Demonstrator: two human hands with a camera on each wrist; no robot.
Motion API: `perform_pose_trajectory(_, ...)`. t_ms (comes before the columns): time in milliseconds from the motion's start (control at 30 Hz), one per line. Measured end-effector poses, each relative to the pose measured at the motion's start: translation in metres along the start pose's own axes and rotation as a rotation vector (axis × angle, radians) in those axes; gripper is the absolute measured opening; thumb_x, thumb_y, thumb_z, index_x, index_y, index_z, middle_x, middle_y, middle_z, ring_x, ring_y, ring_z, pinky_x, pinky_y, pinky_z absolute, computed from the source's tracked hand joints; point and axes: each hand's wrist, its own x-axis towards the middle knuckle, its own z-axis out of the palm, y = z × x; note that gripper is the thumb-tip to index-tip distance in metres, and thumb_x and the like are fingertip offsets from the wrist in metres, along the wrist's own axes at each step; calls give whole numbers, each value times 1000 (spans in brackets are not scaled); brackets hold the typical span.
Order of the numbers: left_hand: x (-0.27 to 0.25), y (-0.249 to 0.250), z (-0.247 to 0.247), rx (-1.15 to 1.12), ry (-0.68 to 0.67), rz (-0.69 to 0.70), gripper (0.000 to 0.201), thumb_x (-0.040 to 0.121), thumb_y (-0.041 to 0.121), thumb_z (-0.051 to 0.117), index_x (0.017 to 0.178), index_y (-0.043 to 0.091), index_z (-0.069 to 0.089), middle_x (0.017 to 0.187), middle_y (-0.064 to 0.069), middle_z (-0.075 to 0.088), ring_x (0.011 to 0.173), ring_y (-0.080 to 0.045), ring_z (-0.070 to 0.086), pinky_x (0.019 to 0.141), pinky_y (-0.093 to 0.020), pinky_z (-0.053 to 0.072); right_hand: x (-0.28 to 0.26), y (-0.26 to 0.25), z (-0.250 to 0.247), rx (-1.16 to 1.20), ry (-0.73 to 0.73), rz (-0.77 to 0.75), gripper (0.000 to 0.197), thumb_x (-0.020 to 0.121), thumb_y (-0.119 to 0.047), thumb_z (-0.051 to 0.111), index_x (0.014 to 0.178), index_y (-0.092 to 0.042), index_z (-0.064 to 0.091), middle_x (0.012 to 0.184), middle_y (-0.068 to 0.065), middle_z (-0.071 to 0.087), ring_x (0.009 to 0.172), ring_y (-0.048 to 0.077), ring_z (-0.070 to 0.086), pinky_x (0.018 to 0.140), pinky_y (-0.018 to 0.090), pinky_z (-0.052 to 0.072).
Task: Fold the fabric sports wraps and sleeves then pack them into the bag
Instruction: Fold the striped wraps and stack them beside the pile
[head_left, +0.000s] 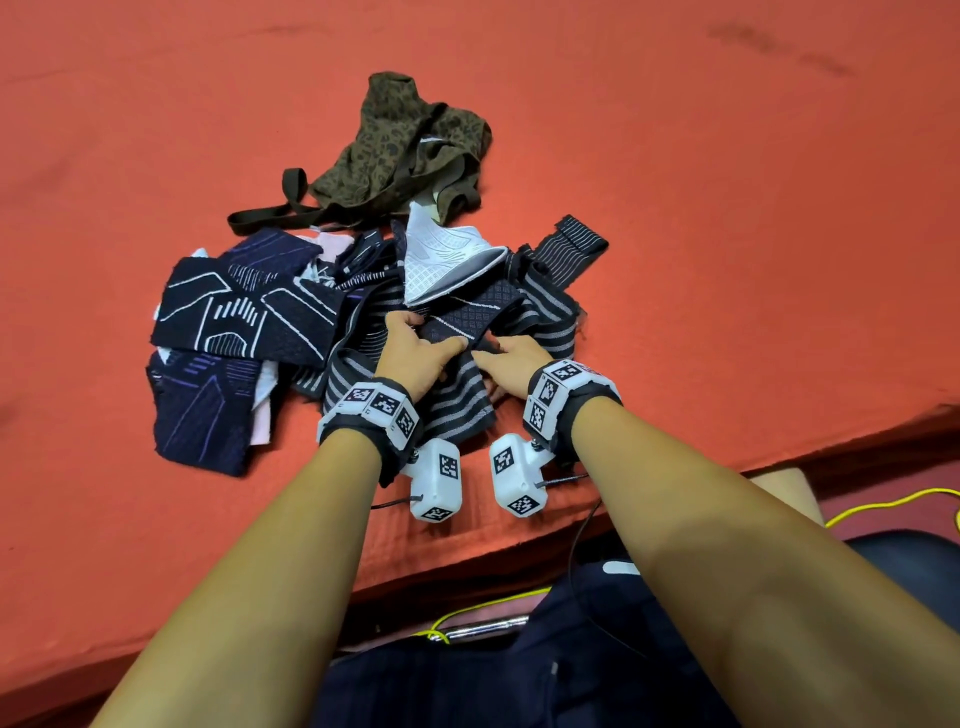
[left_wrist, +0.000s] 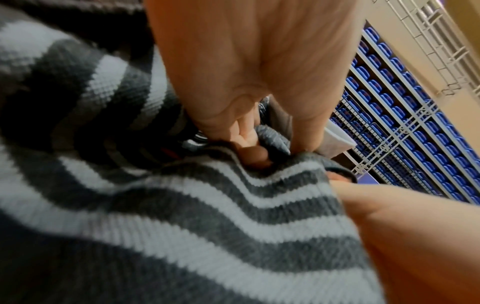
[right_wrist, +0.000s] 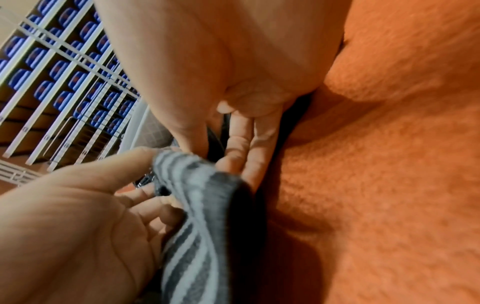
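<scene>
A pile of cloth wraps and sleeves (head_left: 332, 317) is seen on the orange table (head_left: 727, 208). The pieces lie mixed up on top of each other, so nothing looks folded yet.

The striped wrap (head_left: 452, 400) is at the near side of the pile, close to the table edge. It is held by both hands. The left hand (head_left: 421, 353) is curled on its top edge, and the cloth is pinched between thumb and fingers (left_wrist: 249, 142) in the left wrist view. The right hand (head_left: 509, 364) meets it from the other side. In the right wrist view its fingers (right_wrist: 246, 148) are slid under a fold of the wrap while the thumb is pressed on top, so the cloth is pinched there too. The two hands are kept close together, most likely so that one edge can be caught and pulled free of the pile before folding is started.

A white piece (head_left: 447, 260) is propped on the pile just behind the hands. A blue piece with white lines (head_left: 244, 306) is laid out to the left.

The spotted brown bag (head_left: 405, 145) is farther back, just past the pile, with its long strap (head_left: 270, 213) trailing to the left. It is slumped and looks unfilled, so the packing seems not yet begun. It is probably kept near so folded pieces can be put in with a short reach.
</scene>
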Motion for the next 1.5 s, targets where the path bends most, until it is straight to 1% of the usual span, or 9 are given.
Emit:
perform_pose_trajectory(100, 1, 2, 1, -5, 19, -59, 67, 78, 31, 84, 121, 10, 37, 79, 1, 60, 61, -14, 57, 61, -30, 52, -1, 1, -1, 27, 23, -12, 26, 92, -26, 61, 69, -16, 68, 58, 5, 68, 64, 30, 72, 82, 49, 60)
perform_pose_trajectory(233, 2, 7, 1, -13, 33, -109, 83, 61, 44, 91, 121, 13, 41, 106, -7, 66, 95, -23, 68, 91, -42, 56, -5, 0, -3, -2, 15, -30, 32, 95, -31, 59, 66, -17, 65, 64, 5, 71, 71, 28, 73, 84, 44, 58)
perform_pose_trajectory(467, 3, 20, 7, -78, 1, -52, 72, 57, 26, 88, 114, 12, 48, 110, -7, 67, 100, -22, 68, 94, -46, 55, -4, 1, -3, -102, 18, -20, 28, 92, -35, 59, 70, -19, 64, 75, 7, 74, 80, 30, 72, 88, 46, 56)
perform_pose_trajectory(567, 6, 13, 8, -151, -8, -68, 76, 43, 34, 87, 107, 19, 50, 108, -8, 69, 98, -25, 71, 91, -48, 57, -7, -3, -6, -114, 5, -5, 27, 95, -28, 57, 71, -18, 64, 75, 8, 75, 76, 27, 73, 86, 41, 57)
perform_pose_trajectory(733, -2, 15, 9, -276, -32, -135, 66, 60, 19, 86, 114, 13, 49, 110, -16, 69, 99, -32, 71, 90, -53, 57, -6, -6, -8, -193, 17, 13, 19, 98, -26, 56, 87, -18, 69, 88, 9, 75, 76, 21, 70, 71, 26, 49)
perform_pose_trajectory(867, -6, 18, 7, -390, -35, -150, 49, 83, 0, 74, 122, 7, 46, 101, -15, 69, 96, -31, 70, 95, -52, 55, -6, -7, -5, -309, 43, 6, 25, 96, -31, 58, 112, -19, 73, 109, 7, 72, 101, 29, 66, 93, 36, 52)
perform_pose_trajectory(1267, -12, 21, 4, -559, -79, -84, 45, 90, -6, 64, 129, -1, 41, 85, -10, 71, 73, -18, 70, 68, -31, 59, -3, -5, 2, -362, 96, 42, 27, 93, -42, 59, 70, -27, 62, 94, 2, 71, 99, 31, 64, 99, 47, 47)
perform_pose_trajectory(1433, -7, 33, 9, -675, -53, -33, 39, 90, -10, 61, 125, -3, 44, 77, -5, 72, 69, -14, 68, 57, -19, 53, -7, -6, 3, -350, 125, 47, 20, 93, -45, 60, 94, -34, 76, 107, 0, 73, 107, 28, 62, 104, 45, 41)
perform_pose_trajectory(1500, 1, 46, 11, -641, -41, 10, 39, 90, -9, 61, 124, -4, 45, 76, -4, 71, 66, -14, 65, 53, -18, 50, -8, -4, 3, -334, 117, 37, 22, 92, -52, 59, 85, -38, 75, 100, -3, 74, 102, 26, 64, 103, 45, 42)
